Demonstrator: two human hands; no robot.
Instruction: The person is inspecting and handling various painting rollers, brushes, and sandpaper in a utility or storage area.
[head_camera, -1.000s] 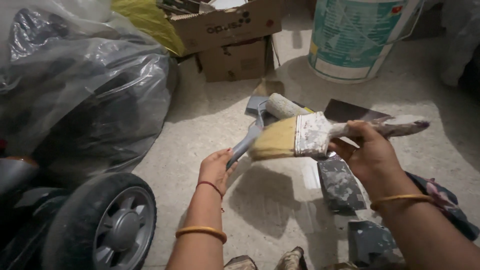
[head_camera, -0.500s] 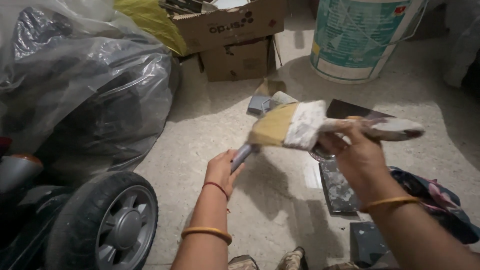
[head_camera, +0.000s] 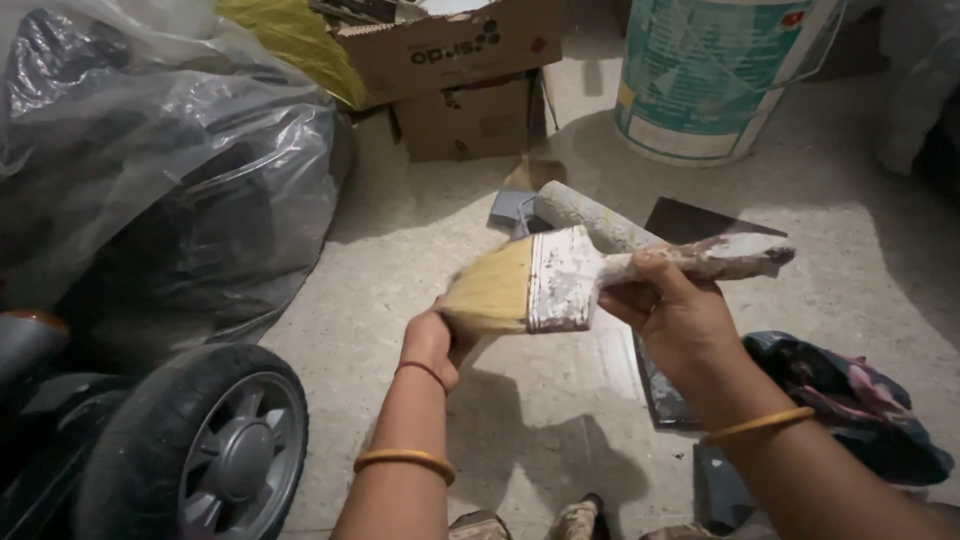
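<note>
My right hand (head_camera: 672, 318) grips the paint-crusted handle of a wide flat paintbrush (head_camera: 560, 280), held level with its yellowish bristles pointing left. My left hand (head_camera: 435, 345) is just under the bristle tips, fingers curled and touching them. A thin grey metal tool was in this hand; only its grey blade end (head_camera: 512, 210) shows above the brush, the rest is hidden behind the bristles. Both wrists wear bangles.
A paint roller (head_camera: 590, 215) lies on the speckled floor behind the brush, beside a dark tile (head_camera: 705, 218). A white and teal bucket (head_camera: 700, 80) and cardboard boxes (head_camera: 450, 60) stand at the back. Left: a plastic-wrapped dark bulk (head_camera: 150, 190) and a wheel (head_camera: 210, 450). A crumpled cloth (head_camera: 850, 400) lies right.
The brush has come down and left over my left hand, so its bristles now cover the grey tool's handle. My left hand stayed roughly in place.
</note>
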